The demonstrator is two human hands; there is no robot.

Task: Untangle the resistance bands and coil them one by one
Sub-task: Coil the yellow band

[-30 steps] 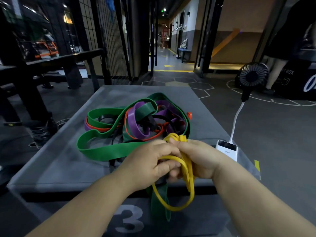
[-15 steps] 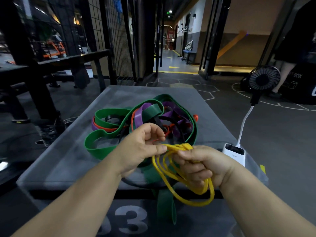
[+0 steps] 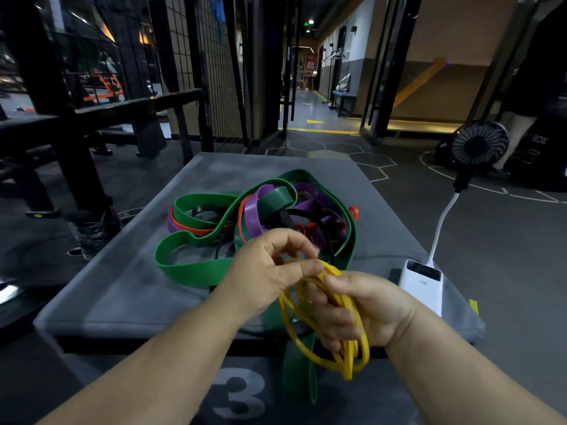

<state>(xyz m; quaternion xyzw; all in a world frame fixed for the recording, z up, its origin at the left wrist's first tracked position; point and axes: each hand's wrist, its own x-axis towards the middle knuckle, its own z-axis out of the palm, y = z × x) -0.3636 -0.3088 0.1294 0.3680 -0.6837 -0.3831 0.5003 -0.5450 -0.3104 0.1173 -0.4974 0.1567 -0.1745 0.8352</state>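
A thin yellow band is looped into several coils around the fingers of my right hand, which grips it above the box's front edge. My left hand pinches the top of the yellow coils between thumb and forefinger. Behind both hands a tangled heap lies on the grey box: a wide green band, a purple band, a thin red band and a black one. One green end hangs down the box's front.
A white power bank lies on the box's right edge, its white cable rising to a small black fan. Black racks and a wire fence stand at the left. A person's legs show at the far right.
The yellow band went from one long hanging loop to several coils wound round my right hand. My left hand let go, lifted, and came back to pinch the top of the coils.
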